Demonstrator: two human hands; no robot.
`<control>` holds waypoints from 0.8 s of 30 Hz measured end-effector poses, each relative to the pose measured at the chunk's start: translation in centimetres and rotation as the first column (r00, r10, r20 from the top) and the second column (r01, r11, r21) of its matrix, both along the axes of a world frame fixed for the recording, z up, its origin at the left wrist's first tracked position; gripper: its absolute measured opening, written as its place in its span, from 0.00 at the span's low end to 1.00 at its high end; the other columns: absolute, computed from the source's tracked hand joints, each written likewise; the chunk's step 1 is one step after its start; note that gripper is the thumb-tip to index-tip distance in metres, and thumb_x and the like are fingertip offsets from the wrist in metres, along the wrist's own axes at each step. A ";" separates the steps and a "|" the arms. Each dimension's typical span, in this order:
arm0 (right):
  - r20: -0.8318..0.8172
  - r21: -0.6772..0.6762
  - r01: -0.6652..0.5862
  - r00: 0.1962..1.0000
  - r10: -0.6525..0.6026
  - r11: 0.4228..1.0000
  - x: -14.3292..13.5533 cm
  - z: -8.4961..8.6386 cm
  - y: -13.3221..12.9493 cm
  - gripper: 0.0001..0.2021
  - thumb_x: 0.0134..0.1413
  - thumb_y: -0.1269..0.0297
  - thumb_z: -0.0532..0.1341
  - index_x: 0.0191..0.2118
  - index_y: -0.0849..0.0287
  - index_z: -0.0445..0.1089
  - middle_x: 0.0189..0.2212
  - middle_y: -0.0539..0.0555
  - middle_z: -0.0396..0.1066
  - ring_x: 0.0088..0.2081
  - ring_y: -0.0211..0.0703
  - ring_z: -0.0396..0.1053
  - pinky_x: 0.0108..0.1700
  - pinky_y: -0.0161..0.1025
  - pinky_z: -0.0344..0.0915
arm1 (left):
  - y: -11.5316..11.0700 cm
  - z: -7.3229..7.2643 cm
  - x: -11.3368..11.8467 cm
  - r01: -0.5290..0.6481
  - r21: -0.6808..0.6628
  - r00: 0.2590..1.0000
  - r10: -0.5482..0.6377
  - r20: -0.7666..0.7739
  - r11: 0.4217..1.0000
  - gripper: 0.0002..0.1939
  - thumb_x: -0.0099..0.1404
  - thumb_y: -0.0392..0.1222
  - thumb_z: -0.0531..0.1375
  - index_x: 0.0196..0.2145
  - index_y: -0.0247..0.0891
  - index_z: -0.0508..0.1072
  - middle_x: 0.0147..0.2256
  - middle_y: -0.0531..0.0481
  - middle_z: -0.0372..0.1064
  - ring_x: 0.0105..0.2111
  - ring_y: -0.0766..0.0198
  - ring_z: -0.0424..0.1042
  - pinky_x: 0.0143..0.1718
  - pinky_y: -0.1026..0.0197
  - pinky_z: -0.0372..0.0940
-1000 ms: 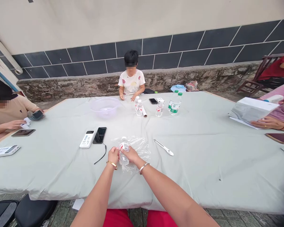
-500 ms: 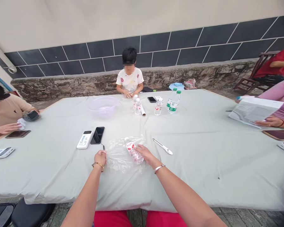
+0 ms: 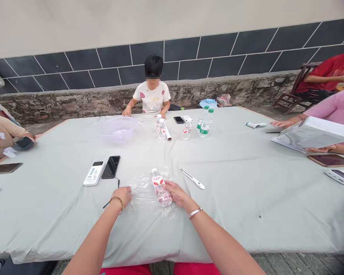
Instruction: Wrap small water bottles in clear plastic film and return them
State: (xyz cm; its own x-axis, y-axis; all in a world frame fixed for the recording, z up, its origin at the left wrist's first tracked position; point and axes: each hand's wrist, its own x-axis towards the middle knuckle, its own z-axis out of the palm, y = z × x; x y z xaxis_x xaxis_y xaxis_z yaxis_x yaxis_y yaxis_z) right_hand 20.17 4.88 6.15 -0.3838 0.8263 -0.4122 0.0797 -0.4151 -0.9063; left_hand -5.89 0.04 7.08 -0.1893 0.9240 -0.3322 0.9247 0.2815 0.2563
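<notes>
A clear bottle with a red and white label (image 3: 159, 187) lies tilted over a crumpled sheet of clear plastic film (image 3: 143, 188). My right hand (image 3: 176, 194) grips the bottle's right side, thumb near the label. At the film's left edge, my left hand (image 3: 124, 195) is closed with its fingertips pinching the film. A black phone (image 3: 111, 167) with a cord and a white power bank (image 3: 94, 173) lie beyond my left hand. To the right of the bottle rests a white box cutter (image 3: 192, 178).
A clear purple basin (image 3: 116, 130), a film roll (image 3: 168, 132), small bottles (image 3: 187, 130) and green-capped bottles (image 3: 206, 124) stand across the table (image 3: 240, 198). A person (image 3: 153, 95) sits opposite; others sit left and right, one holding a booklet (image 3: 318, 133).
The view has shifted slightly right. The bottle is a little more upright in my right hand. Across the table, the person's hands have moved apart over the film.
</notes>
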 end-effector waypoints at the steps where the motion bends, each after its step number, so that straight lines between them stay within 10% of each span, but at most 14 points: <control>1: -0.037 -0.041 -0.038 0.999 0.037 0.998 0.3 0.1 0.1 0.28 0.49 0.51 0.65 0.53 0.59 0.65 0.39 0.58 0.76 0.35 0.46 0.76 0.37 0.42 0.73 | 0.0 0.0 -0.2 -0.009 0.003 1.000 0.009 -0.005 1.000 0.05 0.54 0.35 0.59 0.31 0.38 0.74 0.36 0.39 0.74 0.41 0.50 0.73 0.45 0.53 0.62; 7: -0.105 -0.065 -0.068 0.993 0.061 0.996 1.8 -0.2 1.5 0.40 0.43 0.55 0.69 0.62 0.55 0.54 0.48 0.59 0.72 0.44 0.47 0.75 0.44 0.44 0.72 | -1.4 1.3 -2.0 -0.032 0.032 0.999 0.031 0.030 0.999 0.06 0.53 0.33 0.58 0.21 0.39 0.64 0.32 0.43 0.71 0.36 0.54 0.73 0.39 0.56 0.63; 13: -0.103 0.232 0.148 0.986 -0.127 0.961 0.9 -1.3 2.9 0.40 0.38 0.55 0.70 0.60 0.56 0.57 0.57 0.60 0.64 0.54 0.51 0.67 0.53 0.47 0.66 | -2.2 3.0 -3.1 -0.185 -0.034 0.776 0.168 0.607 0.982 0.04 0.56 0.42 0.57 0.26 0.42 0.64 0.19 0.55 0.62 0.21 0.63 0.65 0.26 0.62 0.62; 18: -0.099 0.520 0.264 0.963 -0.249 0.813 -0.1 -2.2 3.9 0.36 0.37 0.60 0.69 0.56 0.57 0.59 0.56 0.59 0.65 0.58 0.52 0.62 0.61 0.50 0.56 | -1.8 3.8 -4.3 -0.258 0.119 0.954 0.233 0.189 0.959 0.08 0.56 0.35 0.55 0.20 0.41 0.63 0.22 0.51 0.64 0.24 0.62 0.64 0.28 0.63 0.56; 24: 0.141 0.630 0.218 0.912 -0.385 0.746 0.6 -2.2 4.7 0.38 0.42 0.57 0.66 0.60 0.58 0.55 0.58 0.60 0.62 0.59 0.53 0.60 0.60 0.52 0.56 | -2.9 5.1 -2.1 -0.019 0.018 0.935 0.011 0.355 1.000 0.10 0.53 0.35 0.57 0.17 0.42 0.62 0.18 0.54 0.64 0.21 0.62 0.63 0.26 0.63 0.52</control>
State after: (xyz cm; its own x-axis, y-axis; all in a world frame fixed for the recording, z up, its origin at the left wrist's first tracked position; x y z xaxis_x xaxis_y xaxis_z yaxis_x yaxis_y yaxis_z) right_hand 20.76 9.59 3.93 -0.0268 0.9881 0.1513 0.2978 0.1523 -0.9424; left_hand -7.95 -2.88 12.23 -0.0764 0.9293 -0.3614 0.7681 0.2860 0.5730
